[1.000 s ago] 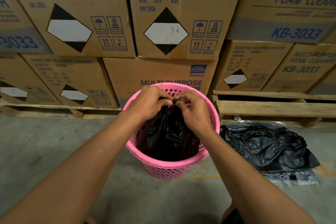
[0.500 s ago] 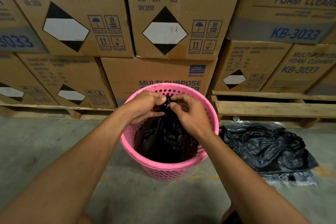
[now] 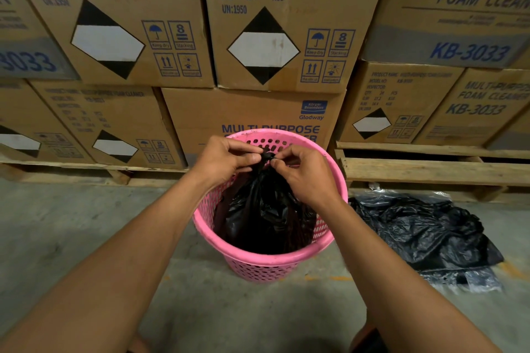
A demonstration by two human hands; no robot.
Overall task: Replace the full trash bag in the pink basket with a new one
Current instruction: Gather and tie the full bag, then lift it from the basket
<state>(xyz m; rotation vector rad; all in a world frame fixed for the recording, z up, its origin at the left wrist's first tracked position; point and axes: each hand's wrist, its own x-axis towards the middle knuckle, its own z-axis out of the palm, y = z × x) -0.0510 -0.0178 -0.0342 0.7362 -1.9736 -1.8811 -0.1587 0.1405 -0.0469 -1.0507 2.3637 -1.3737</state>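
Observation:
A pink perforated basket (image 3: 275, 262) stands on the concrete floor in front of stacked cartons. Inside it sits a full black trash bag (image 3: 263, 215), its top gathered into a small twisted knot above the basket's far rim. My left hand (image 3: 223, 159) pinches that gathered top from the left. My right hand (image 3: 304, 172) pinches it from the right, fingertips almost meeting the left hand's. On the floor to the right of the basket lies a pile of black plastic bags (image 3: 424, 235), partly in a clear wrapper.
Stacked cardboard cartons (image 3: 272, 23) on wooden pallets (image 3: 424, 169) form a wall directly behind the basket. Bare concrete floor (image 3: 71, 226) stretches to the left and in front of the basket.
Both hands have risen slightly with the bag's gathered top and tightened it into a small knot. The basket has stayed in place.

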